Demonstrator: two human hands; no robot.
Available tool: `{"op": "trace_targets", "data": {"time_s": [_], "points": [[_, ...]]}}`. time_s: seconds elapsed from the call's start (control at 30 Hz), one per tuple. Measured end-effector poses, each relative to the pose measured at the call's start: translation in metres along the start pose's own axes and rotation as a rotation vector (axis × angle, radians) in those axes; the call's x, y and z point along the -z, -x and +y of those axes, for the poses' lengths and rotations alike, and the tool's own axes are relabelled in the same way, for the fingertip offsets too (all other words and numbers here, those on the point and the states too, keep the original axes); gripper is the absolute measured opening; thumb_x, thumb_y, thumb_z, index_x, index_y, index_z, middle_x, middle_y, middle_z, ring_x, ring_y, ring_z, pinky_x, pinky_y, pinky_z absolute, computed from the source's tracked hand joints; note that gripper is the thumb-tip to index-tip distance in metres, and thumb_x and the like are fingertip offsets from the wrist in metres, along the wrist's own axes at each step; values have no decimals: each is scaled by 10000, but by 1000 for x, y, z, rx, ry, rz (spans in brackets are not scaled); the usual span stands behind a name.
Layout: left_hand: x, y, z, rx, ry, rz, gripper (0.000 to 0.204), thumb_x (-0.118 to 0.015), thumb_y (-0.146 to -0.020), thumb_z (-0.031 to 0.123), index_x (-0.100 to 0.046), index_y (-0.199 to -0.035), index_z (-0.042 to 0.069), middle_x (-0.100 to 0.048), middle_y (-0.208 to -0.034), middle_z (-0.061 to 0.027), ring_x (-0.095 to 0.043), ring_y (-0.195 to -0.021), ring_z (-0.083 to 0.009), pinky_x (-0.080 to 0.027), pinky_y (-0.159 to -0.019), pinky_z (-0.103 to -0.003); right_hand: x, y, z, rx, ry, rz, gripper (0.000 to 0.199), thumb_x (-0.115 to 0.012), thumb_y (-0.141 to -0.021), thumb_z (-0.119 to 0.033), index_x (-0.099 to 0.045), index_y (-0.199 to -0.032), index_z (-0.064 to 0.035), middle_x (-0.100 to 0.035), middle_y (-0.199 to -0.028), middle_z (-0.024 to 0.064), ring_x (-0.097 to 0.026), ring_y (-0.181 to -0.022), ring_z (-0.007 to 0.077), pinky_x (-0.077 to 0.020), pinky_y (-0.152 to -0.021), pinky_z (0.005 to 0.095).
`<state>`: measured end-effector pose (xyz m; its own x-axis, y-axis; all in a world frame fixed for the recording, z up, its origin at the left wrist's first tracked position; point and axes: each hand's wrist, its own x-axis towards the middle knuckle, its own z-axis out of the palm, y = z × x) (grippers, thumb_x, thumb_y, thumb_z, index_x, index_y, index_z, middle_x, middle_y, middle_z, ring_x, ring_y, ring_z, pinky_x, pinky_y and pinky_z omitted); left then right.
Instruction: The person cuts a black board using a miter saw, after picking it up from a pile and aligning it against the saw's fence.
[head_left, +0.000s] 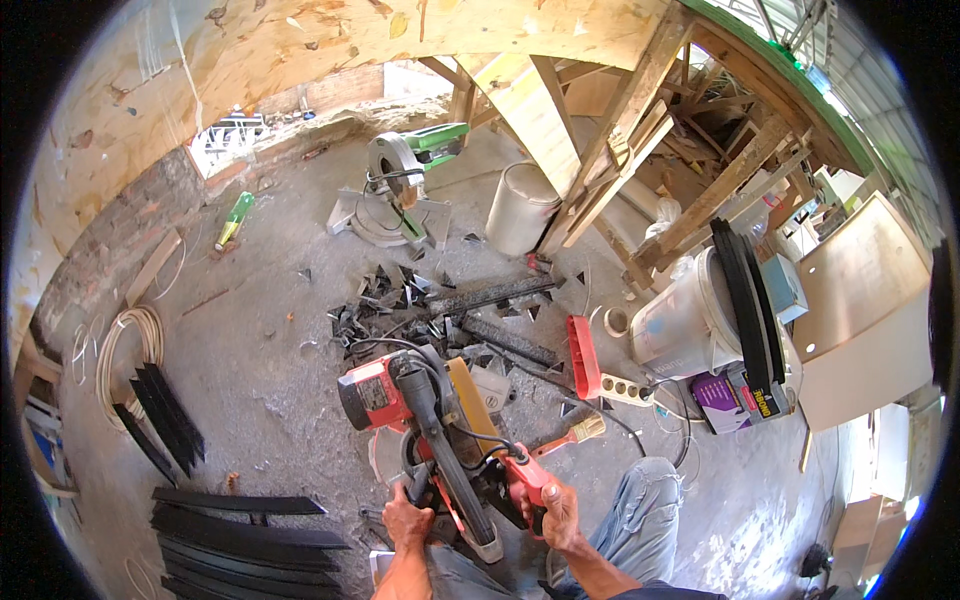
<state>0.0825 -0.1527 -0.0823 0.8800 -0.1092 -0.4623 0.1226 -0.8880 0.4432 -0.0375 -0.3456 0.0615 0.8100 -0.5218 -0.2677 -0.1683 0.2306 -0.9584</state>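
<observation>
In front of me on the floor stands a red and black miter saw (374,393) with a long dark rail and a cable. My right hand (560,516) is wrapped round the saw's red handle (526,472), fingers closed. My left hand (408,518) is closed low on the saw's left side, beside a dark part; what lies inside its fingers is hidden. Small black triangular offcuts (392,290) are heaped beyond the saw. Several black strips (245,540) lie to the left of my left hand.
A second, green and grey miter saw (395,185) stands farther off near a white bucket (523,205). At right are a power strip (625,388), a paintbrush (572,436), a large bucket (680,318) and a purple box (722,402). Coiled cable (128,345) lies left.
</observation>
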Motion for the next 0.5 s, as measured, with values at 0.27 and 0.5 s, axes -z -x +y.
{"op": "trace_targets", "data": {"time_s": [0.27,0.5], "points": [[5,2,2,-1,9,7,533,-741,-627,183,-522,-1102,80,-666,-884,-294,-643,-899,-496,-523,-825,-533,-4,0,-5,2,-32,-5,633,-457,-959,-612,-595,-1008,4,-576,-841,31,-512,-705,84,-429,-594,234],[1,2,5,18,4,27,512,-688,-579,112,-556,-1070,57,-670,-870,-295,-644,-884,-492,-523,-830,-518,-1,0,0,17,-10,-1,641,-460,-954,-618,-593,-1006,6,-573,-818,33,-507,-683,86,-424,-586,237]]}}
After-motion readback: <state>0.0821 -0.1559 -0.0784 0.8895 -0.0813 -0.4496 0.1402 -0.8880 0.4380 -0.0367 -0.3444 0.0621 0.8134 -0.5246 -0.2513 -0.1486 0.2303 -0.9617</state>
